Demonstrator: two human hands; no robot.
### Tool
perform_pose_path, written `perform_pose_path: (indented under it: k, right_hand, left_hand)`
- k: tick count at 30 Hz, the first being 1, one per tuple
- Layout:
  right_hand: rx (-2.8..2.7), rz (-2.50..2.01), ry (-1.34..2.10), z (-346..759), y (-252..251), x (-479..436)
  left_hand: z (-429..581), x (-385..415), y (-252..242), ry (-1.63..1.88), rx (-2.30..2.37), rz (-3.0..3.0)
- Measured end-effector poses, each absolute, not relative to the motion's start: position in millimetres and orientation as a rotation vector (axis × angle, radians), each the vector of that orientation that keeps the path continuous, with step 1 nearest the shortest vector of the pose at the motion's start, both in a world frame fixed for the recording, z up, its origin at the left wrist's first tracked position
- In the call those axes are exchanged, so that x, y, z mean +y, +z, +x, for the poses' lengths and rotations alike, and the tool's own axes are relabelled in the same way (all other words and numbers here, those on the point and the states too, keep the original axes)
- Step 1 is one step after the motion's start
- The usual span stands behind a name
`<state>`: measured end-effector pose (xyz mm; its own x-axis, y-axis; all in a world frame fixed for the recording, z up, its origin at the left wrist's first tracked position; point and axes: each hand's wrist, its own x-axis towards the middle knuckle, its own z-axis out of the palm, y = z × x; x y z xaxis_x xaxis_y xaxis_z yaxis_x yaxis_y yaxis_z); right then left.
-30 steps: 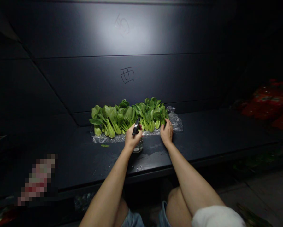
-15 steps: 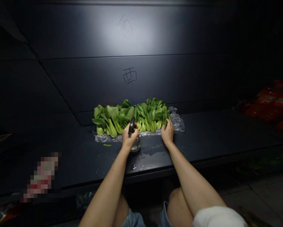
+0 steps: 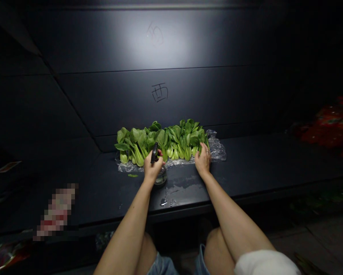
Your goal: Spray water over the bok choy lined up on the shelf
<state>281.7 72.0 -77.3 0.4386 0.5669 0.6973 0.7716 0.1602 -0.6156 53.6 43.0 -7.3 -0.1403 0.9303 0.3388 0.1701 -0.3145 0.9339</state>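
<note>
My left hand [image 3: 151,168] is closed around a clear spray bottle [image 3: 160,176] with a black nozzle head, held just in front of a row of green bok choy [image 3: 162,142]. The bok choy lies on a sheet of clear plastic wrap [image 3: 217,149] on a dark shelf [image 3: 246,168]. My right hand [image 3: 202,159] rests with fingers spread flat against the right end of the bok choy row. Water wets the shelf just below my hands.
A dark back panel with a hand-drawn character [image 3: 160,92] rises behind the greens. Red packaged goods [image 3: 329,126] sit at the far right. A loose green leaf [image 3: 132,175] lies on the shelf. A blurred patch [image 3: 56,212] is at the lower left.
My left hand with the spray bottle has moved leftward along the bok choy row. My right hand has stayed at the right end of the greens.
</note>
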Motion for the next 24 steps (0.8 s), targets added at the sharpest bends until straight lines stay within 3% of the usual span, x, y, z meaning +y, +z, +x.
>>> perform_pose_path:
  k: [24]
  right_hand:
    - [-1.382, -1.432, -0.229, 258.4, -72.1, 76.6]
  left_hand:
    - [22.0, 44.2, -7.8, 1.589, 1.347, 1.406]
